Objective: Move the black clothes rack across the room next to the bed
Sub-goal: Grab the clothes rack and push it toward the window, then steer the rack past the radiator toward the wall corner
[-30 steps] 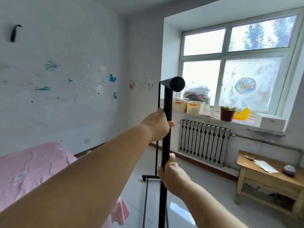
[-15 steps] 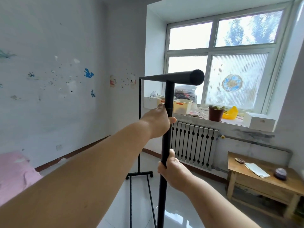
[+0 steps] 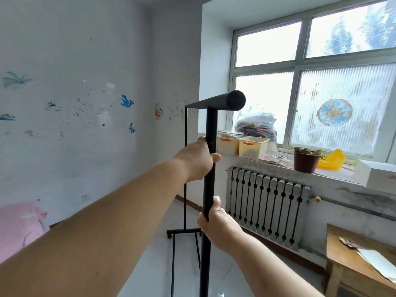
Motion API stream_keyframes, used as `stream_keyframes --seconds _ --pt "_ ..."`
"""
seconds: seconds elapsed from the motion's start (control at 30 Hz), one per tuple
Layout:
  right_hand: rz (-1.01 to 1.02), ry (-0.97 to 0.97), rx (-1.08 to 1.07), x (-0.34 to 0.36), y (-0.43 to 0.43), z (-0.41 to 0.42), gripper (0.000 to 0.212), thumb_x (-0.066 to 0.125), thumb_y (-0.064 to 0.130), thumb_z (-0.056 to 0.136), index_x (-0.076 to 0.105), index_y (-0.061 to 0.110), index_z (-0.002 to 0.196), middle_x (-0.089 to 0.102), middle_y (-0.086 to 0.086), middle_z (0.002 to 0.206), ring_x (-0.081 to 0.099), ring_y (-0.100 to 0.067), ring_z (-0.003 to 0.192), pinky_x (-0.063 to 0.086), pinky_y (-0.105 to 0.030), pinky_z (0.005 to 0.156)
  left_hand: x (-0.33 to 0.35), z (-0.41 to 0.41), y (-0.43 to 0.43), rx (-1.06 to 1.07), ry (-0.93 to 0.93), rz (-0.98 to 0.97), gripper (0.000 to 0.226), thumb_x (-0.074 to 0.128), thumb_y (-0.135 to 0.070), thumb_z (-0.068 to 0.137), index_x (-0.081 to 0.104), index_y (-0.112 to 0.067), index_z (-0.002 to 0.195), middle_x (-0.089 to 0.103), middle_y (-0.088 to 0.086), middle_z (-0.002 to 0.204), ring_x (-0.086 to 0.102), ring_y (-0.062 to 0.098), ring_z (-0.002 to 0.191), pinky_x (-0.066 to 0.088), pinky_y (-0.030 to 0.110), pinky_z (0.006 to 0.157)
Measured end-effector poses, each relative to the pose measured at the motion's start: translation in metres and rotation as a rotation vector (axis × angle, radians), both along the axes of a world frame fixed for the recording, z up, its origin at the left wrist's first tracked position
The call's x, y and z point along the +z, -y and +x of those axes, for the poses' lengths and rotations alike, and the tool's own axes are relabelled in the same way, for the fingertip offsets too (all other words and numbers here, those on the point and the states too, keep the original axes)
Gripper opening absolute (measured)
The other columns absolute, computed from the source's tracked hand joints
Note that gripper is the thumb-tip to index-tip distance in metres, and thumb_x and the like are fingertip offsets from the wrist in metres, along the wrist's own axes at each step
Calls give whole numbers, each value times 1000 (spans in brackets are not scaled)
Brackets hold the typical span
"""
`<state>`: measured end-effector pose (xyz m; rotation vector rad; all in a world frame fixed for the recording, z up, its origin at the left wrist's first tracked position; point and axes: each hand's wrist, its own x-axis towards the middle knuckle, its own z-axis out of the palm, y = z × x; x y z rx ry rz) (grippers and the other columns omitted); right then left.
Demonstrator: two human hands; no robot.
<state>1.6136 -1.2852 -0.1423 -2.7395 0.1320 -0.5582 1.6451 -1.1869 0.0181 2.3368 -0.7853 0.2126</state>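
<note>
The black clothes rack (image 3: 211,125) stands upright right in front of me, its top bar running away from me toward the far corner. My left hand (image 3: 198,159) grips the near upright post a little below the top bar. Lower on the same post, my right hand (image 3: 216,226) is wrapped around it. The rack's far post and wheeled foot (image 3: 184,230) rest on the pale tiled floor. The bed, with a pink cover (image 3: 19,224), shows at the lower left edge against the wall.
A radiator (image 3: 265,202) sits under the window on the right. The sill holds cream boxes (image 3: 252,146), a bagged bundle, a potted plant (image 3: 305,160) and a white box. A wooden table (image 3: 351,260) with papers stands at the lower right. The left wall carries stickers.
The view swung right, then partly back left, so the bed slid toward the left edge. The rack's top bar turned relative to me. Both hands kept their hold on the post.
</note>
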Motion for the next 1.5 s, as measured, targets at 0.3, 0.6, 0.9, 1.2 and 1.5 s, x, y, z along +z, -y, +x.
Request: stream_keyframes --seconds 0.3,0.6,0.9,1.2,1.5 --pt "228 -53 43 2 137 64 44 42 39 91 31 16 128 52 10 81 58 -16 75 46 -26 60 -4 54 132 97 33 14 39 50 -38 95 40 -14 124 60 5 89 64 22 77 55 37 73" --pt "370 -54 -20 12 266 92 26 48 40 79 36 27 98 60 5 71 58 -19 64 51 -38 68 3 87 263 53 95 57 48 48 -42 95 38 -9 128 62 11 104 64 29 95 53 38 80" --pt "508 -55 -82 5 395 108 11 48 19 89 38 14 84 55 -22 74 52 -36 66 50 -48 80 -13 131 398 -157 208 36 48 47 -49 93 46 -13 124 68 7 105 66 25 95 55 38 79" --pt "663 -36 -70 15 513 134 7 51 19 84 46 23 87 69 -10 77 65 -25 77 52 -37 80 30 201 485 -177 545 -350 43 36 -50 96 50 -14 115 56 4 115 56 19 103 45 30 87" --pt "871 56 -62 -15 601 166 12 51 8 71 45 14 81 74 -8 68 71 -21 74 53 -36 72 69 244 566 -296 515 -87 56 30 -58 95 51 -17 128 57 4 125 50 21 116 38 40 103"
